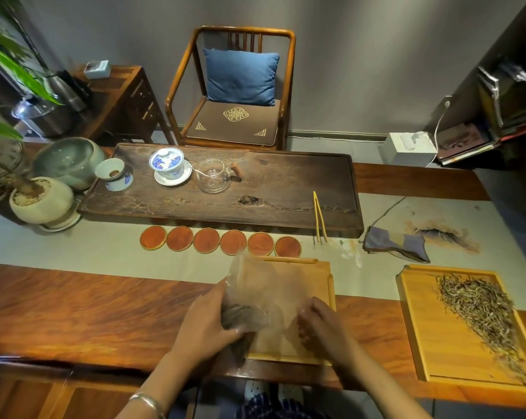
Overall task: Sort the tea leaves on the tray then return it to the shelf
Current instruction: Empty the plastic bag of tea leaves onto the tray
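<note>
A clear plastic bag [264,285] with dark tea leaves bunched at its lower left lies over a light wooden tray [325,279] in front of me. My left hand [207,319] grips the bag's lower left part around the leaves. My right hand [319,325] pinches the bag's right side. A second wooden tray [419,337] at the right holds a long spread of pale thin tea leaves [482,309].
Six round red coasters [221,241] line up behind the tray. Beyond them a dark tea board [286,189] carries a lidded cup, a glass pitcher and yellow tongs [319,217]. A folded cloth [394,243] lies right. Potted plants stand left; a shelf [503,110] at far right.
</note>
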`<state>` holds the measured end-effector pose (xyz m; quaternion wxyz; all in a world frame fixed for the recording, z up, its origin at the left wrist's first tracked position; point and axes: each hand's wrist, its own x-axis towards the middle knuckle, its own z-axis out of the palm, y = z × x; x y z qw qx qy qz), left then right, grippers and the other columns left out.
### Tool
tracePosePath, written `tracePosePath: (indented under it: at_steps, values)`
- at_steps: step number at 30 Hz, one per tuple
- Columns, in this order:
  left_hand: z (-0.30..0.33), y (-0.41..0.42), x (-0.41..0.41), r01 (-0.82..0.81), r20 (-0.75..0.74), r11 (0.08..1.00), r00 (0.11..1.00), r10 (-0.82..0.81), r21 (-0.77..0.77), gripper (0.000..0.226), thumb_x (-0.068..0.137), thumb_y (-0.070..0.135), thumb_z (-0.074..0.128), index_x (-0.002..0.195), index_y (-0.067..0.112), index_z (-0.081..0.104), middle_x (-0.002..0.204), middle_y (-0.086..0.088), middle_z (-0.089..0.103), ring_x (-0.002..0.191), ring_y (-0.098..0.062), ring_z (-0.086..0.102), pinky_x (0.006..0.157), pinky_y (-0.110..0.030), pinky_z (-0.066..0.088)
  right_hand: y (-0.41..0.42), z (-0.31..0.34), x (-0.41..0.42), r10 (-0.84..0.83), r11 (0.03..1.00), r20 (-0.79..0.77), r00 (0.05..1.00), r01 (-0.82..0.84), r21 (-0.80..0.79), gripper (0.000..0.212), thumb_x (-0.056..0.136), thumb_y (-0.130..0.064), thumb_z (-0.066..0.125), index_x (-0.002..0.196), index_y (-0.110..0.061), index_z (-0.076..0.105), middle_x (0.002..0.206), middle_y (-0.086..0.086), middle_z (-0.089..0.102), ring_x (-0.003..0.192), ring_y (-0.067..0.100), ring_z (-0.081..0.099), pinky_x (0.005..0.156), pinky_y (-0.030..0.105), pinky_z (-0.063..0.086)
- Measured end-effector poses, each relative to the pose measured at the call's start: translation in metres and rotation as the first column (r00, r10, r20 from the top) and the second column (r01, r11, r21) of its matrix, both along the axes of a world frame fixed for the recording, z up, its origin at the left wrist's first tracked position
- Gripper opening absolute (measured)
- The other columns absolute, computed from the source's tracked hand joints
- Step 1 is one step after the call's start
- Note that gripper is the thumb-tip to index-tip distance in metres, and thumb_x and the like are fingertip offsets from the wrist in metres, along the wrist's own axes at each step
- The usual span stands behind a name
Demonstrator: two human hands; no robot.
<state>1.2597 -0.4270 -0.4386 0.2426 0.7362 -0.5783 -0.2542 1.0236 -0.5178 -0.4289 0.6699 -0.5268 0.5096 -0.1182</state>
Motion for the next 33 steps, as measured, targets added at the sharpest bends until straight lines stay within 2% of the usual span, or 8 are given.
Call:
tracePosePath:
  at_steps: [4, 9, 11, 15, 19, 27, 30, 33]
  values:
    - [0.027, -0.001, -0.023, -0.131, -0.067, 0.991, 0.989, 0.131, -0.001, 0.07, 0.058, 0.07, 0.068, 0.114, 0.049, 0.032, 0.098, 0.022, 0.057, 0.09, -0.001, 0.058, 0.076, -0.023, 0.05, 0.032, -0.015, -0.004, 0.334, 0.932, -0.132, 0.933, -0.348, -0.102, 0.082, 0.055, -0.063, 0.081, 0.123, -0.046, 0.038, 0.116, -0.013, 0.054, 0.095, -0.003, 0.056, 0.08, 0.014, 0.05]
    - [0.048, -0.008, -0.055, -0.223, -0.197, 0.974, 0.954, 0.224, 0.029, 0.07, 0.059, 0.071, 0.072, 0.115, 0.041, 0.043, 0.103, 0.023, 0.061, 0.096, 0.005, 0.059, 0.078, -0.021, 0.052, 0.052, -0.017, 0.012, 0.344, 0.92, 0.006, 0.939, -0.336, -0.202, 0.115, 0.054, -0.06, 0.085, 0.135, -0.06, 0.002, 0.133, -0.047, 0.026, 0.122, -0.022, 0.034, 0.092, 0.002, 0.037]
    - [0.052, -0.008, -0.065, -0.207, -0.248, 0.977, 0.945, 0.211, 0.043, 0.069, 0.057, 0.069, 0.074, 0.114, 0.044, 0.044, 0.106, 0.021, 0.063, 0.099, 0.004, 0.059, 0.083, -0.027, 0.055, 0.053, -0.016, 0.012, 0.263, 0.954, 0.056, 0.963, -0.251, -0.165, 0.107, 0.062, -0.05, 0.084, 0.144, -0.042, 0.015, 0.141, -0.029, 0.038, 0.128, -0.011, 0.038, 0.106, 0.019, 0.037]
    - [0.054, -0.001, -0.064, -0.18, -0.331, 0.978, 0.921, 0.206, 0.108, 0.079, 0.051, 0.077, 0.075, 0.118, 0.049, 0.043, 0.11, 0.024, 0.061, 0.1, 0.008, 0.057, 0.084, -0.019, 0.051, 0.048, -0.01, -0.006, 0.137, 0.99, 0.125, 0.983, -0.14, 0.016, 0.07, 0.067, -0.032, 0.083, 0.128, -0.035, 0.049, 0.121, -0.014, 0.065, 0.114, 0.003, 0.059, 0.1, 0.031, 0.048]
    - [0.04, 0.017, -0.053, -0.192, -0.479, 0.964, 0.839, 0.26, 0.186, 0.086, 0.059, 0.076, 0.069, 0.133, 0.041, 0.041, 0.123, 0.021, 0.055, 0.113, 0.008, 0.051, 0.077, -0.005, 0.043, 0.05, -0.009, -0.022, 0.132, 0.987, 0.115, 0.985, -0.142, 0.08, 0.065, 0.068, -0.02, 0.082, 0.125, -0.025, 0.051, 0.115, -0.005, 0.069, 0.109, 0.007, 0.063, 0.093, 0.028, 0.051]
    - [0.006, 0.039, -0.054, -0.027, -0.744, 0.874, 0.512, 0.429, 0.486, 0.063, 0.079, 0.053, 0.061, 0.133, 0.026, 0.041, 0.123, -0.001, 0.06, 0.103, -0.01, 0.067, 0.079, -0.021, 0.053, 0.062, -0.005, -0.031, 0.165, 0.956, 0.088, 0.982, -0.181, 0.229, 0.07, 0.058, -0.028, 0.085, 0.117, -0.033, 0.048, 0.105, -0.015, 0.072, 0.1, 0.001, 0.065, 0.078, 0.012, 0.049]
    - [0.001, 0.039, -0.059, 0.022, -0.72, 0.864, 0.564, 0.405, 0.503, 0.061, 0.075, 0.065, 0.063, 0.112, 0.017, 0.06, 0.11, -0.001, 0.068, 0.099, -0.011, 0.066, 0.082, -0.021, 0.05, 0.063, -0.004, -0.027, 0.144, 0.945, 0.127, 0.981, -0.174, 0.278, 0.07, 0.057, -0.029, 0.083, 0.118, -0.03, 0.05, 0.11, -0.006, 0.071, 0.105, 0.011, 0.065, 0.086, 0.022, 0.049]
    - [-0.004, 0.044, -0.066, 0.01, -0.701, 0.885, 0.614, 0.362, 0.466, 0.035, 0.088, 0.04, 0.057, 0.106, 0.011, 0.066, 0.097, -0.001, 0.072, 0.088, -0.007, 0.068, 0.073, -0.014, 0.049, 0.067, -0.001, -0.023, 0.093, 0.95, 0.126, 0.988, -0.126, 0.287, 0.048, 0.071, -0.027, 0.08, 0.112, -0.031, 0.056, 0.106, -0.004, 0.073, 0.1, 0.015, 0.068, 0.078, 0.025, 0.054]
